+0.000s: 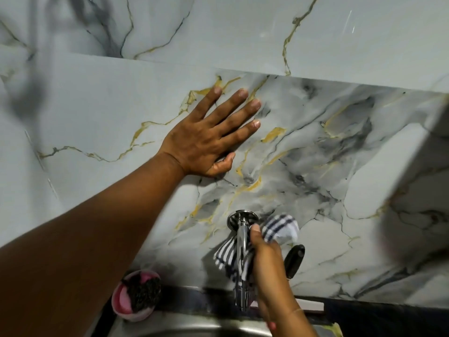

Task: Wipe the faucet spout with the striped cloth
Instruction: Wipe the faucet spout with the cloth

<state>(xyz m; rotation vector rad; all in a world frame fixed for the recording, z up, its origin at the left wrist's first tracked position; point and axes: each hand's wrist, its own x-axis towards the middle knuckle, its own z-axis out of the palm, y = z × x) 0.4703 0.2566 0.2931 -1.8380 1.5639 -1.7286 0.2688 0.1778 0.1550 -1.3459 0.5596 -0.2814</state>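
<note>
Chrome shows along the spout point(241, 242), which comes out of a round flange point(234, 218) on the marbled wall point(315, 152) and runs down toward the steel sink point(189, 329). The striped cloth point(279, 227) is wrapped around the spout's upper part, bunched on the far side and hanging in a fold on the near side, and the right hand point(267, 268) grips it there, thumb pressing near the flange. The left hand point(209, 139) lies flat and open on the wall well above, fingers spread, holding nothing; it looks like a brace. To do this step well, I would keep the cloth closed round the tube so it rubs all sides at once, then draw it slowly down the whole length to the outlet, which is blurred here. A twist of the wrist at the flange would reach the seam where grime tends to collect. The loose fold should be gathered in, or it may drag without cleaning. A black handle point(295, 260) sits just beside the right hand and could be knocked. A pink bowl point(136, 297) with a dark scrubber stands near the sink's edge, clear of the work.
</note>
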